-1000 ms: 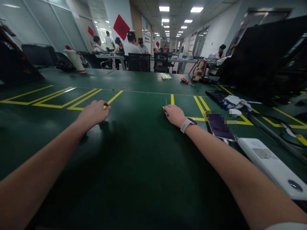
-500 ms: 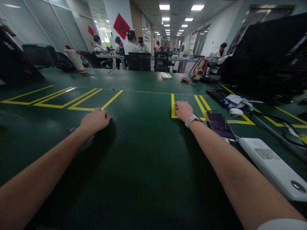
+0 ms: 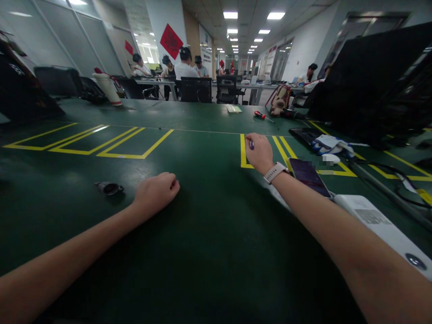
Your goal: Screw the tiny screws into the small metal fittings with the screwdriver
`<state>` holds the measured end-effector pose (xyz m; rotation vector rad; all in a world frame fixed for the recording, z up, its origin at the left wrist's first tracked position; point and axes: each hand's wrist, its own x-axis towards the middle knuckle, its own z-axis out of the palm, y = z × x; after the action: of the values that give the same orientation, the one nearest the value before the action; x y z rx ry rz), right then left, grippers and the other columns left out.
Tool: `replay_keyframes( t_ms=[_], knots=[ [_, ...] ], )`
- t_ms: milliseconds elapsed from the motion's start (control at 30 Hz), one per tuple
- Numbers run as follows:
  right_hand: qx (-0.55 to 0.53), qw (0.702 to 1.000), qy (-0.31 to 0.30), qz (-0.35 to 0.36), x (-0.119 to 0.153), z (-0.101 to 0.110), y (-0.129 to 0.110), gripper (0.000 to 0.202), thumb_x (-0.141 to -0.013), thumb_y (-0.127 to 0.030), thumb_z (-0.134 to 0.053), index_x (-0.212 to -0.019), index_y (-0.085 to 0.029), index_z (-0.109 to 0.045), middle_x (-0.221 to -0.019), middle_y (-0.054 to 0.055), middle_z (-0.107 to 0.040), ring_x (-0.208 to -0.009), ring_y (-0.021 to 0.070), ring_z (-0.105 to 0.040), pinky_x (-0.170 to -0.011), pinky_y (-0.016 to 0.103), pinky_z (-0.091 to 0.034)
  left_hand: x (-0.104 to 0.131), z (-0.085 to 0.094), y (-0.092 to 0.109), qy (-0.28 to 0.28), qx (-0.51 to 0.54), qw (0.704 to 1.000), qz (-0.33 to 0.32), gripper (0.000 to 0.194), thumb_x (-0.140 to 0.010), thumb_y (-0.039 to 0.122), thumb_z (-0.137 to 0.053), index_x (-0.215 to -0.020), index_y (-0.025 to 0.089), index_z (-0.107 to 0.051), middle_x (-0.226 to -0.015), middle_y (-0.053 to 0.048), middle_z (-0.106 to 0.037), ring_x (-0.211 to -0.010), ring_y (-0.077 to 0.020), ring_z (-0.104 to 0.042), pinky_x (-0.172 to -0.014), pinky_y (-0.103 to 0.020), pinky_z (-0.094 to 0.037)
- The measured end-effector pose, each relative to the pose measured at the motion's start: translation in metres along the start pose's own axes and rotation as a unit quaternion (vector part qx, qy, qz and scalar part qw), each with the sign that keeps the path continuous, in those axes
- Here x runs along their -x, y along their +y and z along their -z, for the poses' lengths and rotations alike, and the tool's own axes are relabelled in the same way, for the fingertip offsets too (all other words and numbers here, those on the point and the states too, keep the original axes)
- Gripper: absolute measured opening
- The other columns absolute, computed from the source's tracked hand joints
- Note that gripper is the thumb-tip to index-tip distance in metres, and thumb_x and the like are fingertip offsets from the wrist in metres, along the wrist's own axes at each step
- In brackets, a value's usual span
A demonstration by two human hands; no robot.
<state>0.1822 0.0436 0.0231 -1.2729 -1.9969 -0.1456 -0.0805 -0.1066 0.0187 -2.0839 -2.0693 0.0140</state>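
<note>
My left hand (image 3: 157, 191) is closed on the green table (image 3: 209, 234), left of the middle; what it holds, if anything, is hidden. A small dark metal part (image 3: 110, 188) lies on the table to the left of that hand. My right hand (image 3: 259, 153), with a pale watch strap at the wrist, is closed over a yellow-taped outline (image 3: 243, 150). The end of a small purple-blue object (image 3: 251, 144) shows between its fingers. Something pale and blurred (image 3: 280, 195) lies under or beside the right wrist.
Right of my right arm are a phone (image 3: 308, 177), a white device (image 3: 374, 216), gloves (image 3: 332, 145) and cables. A red screwdriver (image 3: 263, 116) and a plush bag (image 3: 279, 101) lie farther back. A cup (image 3: 108, 90) stands at the back left. People sit beyond.
My left hand has moved right and nearer to me, uncovering the dark metal part. My right hand has turned slightly, and more of the purple-blue object shows.
</note>
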Motion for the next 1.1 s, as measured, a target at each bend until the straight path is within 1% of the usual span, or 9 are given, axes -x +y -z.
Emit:
replay_keyframes(
  t_ms=[133,267,433,500,667,767,867,1033,1100],
  knots=[
    [-0.112,0.992,0.030,0.044,0.016,0.013,-0.027,0.015,-0.085,-0.019,-0.046,-0.087,-0.018,-0.061,-0.087,0.009,-0.066,-0.084,0.0235,-0.058,-0.076,0.037,-0.044,0.023,0.008,0.044,0.015,0.049,0.991,-0.121,0.027,-0.087,0.028,-0.038,-0.074,0.016,-0.058,-0.072,-0.005,-0.060,-0.061,-0.0159,-0.054,-0.055,-0.027,-0.036],
    [-0.232,0.968,-0.065,0.064,0.054,0.027,-0.059,0.012,-0.084,-0.018,-0.048,-0.084,-0.019,-0.060,-0.086,0.006,-0.066,-0.081,0.0194,-0.059,-0.074,0.034,-0.045,0.034,0.015,0.087,0.014,0.088,0.971,-0.220,0.023,-0.085,0.022,-0.041,-0.074,0.017,-0.061,-0.074,-0.004,-0.061,-0.062,-0.0169,-0.055,-0.056,-0.029,-0.040],
    [-0.425,0.878,-0.193,-0.101,0.096,0.047,-0.075,0.007,-0.080,-0.018,-0.054,-0.085,-0.018,-0.059,-0.081,0.004,-0.067,-0.076,0.0161,-0.063,-0.071,0.031,-0.048,0.033,0.015,0.122,0.026,0.125,0.947,-0.294,0.021,-0.084,0.022,-0.044,-0.091,0.015,-0.063,-0.088,-0.007,-0.065,-0.070,-0.0186,-0.058,-0.062,-0.031,-0.046],
    [-0.459,0.856,-0.170,-0.166,0.105,0.052,-0.070,0.011,-0.079,-0.027,-0.059,-0.076,-0.017,-0.060,-0.071,0.002,-0.065,-0.069,0.0150,-0.061,-0.067,0.029,-0.047,0.032,0.014,0.127,0.029,0.146,0.943,-0.298,0.020,-0.085,0.023,-0.044,-0.091,0.015,-0.062,-0.087,-0.006,-0.064,-0.071,-0.0178,-0.057,-0.063,-0.031,-0.046],
    [-0.547,0.780,-0.018,-0.304,0.110,0.050,-0.051,0.030,-0.079,-0.042,-0.058,-0.060,-0.019,-0.055,-0.049,-0.004,-0.050,-0.046,0.0103,-0.047,-0.051,0.025,-0.039,0.026,0.021,0.120,0.013,0.241,0.939,-0.244,0.017,-0.086,0.025,-0.046,-0.078,0.016,-0.059,-0.077,-0.002,-0.058,-0.066,-0.0145,-0.053,-0.058,-0.027,-0.042],
    [-0.601,0.737,-0.032,-0.306,0.108,0.050,-0.048,0.024,-0.081,-0.041,-0.056,-0.074,-0.019,-0.062,-0.063,0.000,-0.059,-0.059,0.0132,-0.056,-0.059,0.027,-0.044,0.016,0.030,0.108,0.010,0.360,0.920,-0.154,0.021,-0.084,0.034,-0.050,-0.076,0.016,-0.058,-0.076,-0.002,-0.057,-0.065,-0.0137,-0.052,-0.056,-0.027,-0.041],
    [-0.624,0.721,-0.111,-0.281,0.110,0.055,-0.052,0.028,-0.081,-0.044,-0.056,-0.075,-0.018,-0.064,-0.071,0.003,-0.064,-0.070,0.0154,-0.060,-0.068,0.030,-0.046,0.005,0.036,0.094,-0.044,0.523,0.851,-0.035,0.025,-0.080,0.039,-0.055,-0.079,0.015,-0.059,-0.071,-0.001,-0.056,-0.060,-0.0127,-0.052,-0.056,-0.027,-0.044],
    [-0.591,0.736,-0.224,-0.243,0.118,0.059,-0.057,0.034,-0.080,-0.044,-0.058,-0.058,-0.017,-0.060,-0.051,-0.002,-0.055,-0.048,0.0107,-0.051,-0.055,0.026,-0.042,-0.003,0.040,0.083,-0.115,0.778,0.607,0.113,0.022,-0.071,0.012,-0.056,-0.092,0.011,-0.063,-0.097,-0.008,-0.061,-0.084,-0.0181,-0.062,-0.081,-0.033,-0.053],
    [-0.571,0.748,-0.223,-0.253,0.120,0.057,-0.057,0.038,-0.080,-0.046,-0.057,-0.054,-0.018,-0.058,-0.047,-0.003,-0.053,-0.043,0.0096,-0.048,-0.049,0.025,-0.038,-0.003,0.042,0.083,-0.118,0.815,0.550,0.142,0.033,-0.065,0.001,-0.052,-0.095,0.009,-0.064,-0.102,-0.010,-0.060,-0.092,-0.0200,-0.062,-0.092,-0.035,-0.050]
  ],
)
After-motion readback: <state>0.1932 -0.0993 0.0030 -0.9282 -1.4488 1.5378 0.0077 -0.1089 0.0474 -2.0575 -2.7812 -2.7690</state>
